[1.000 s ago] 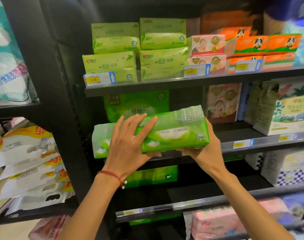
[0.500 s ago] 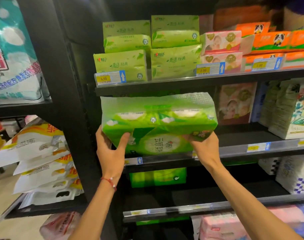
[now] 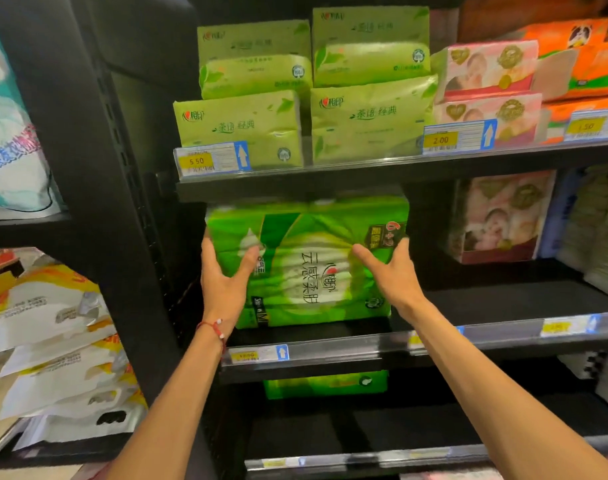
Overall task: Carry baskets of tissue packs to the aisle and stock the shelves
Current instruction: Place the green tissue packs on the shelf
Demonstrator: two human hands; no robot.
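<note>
Far left, on the neighbouring rack, I see white bags (image 3: 53,344) stacked at a slant. My left hand (image 3: 222,282), with a red cord bracelet (image 3: 213,328) at the wrist, grips the left edge of the green tissue pack (image 3: 316,271): the thumb lies on the front face and the fingers (image 3: 207,245) wrap round the side. The pack stands at the left end of the middle shelf (image 3: 503,303), close under the upper shelf (image 3: 330,178), its lower edge apparently down on the shelf board and its print turned sideways. My right hand (image 3: 392,275) clasps the pack's right edge the same way, thumb spread across the front. Right of it, well apart, a pink tissue pack (image 3: 500,216) stands on the same shelf. Above, yellow-green packs (image 3: 247,126) sit behind a 5.50 price tag (image 3: 209,161).
</note>
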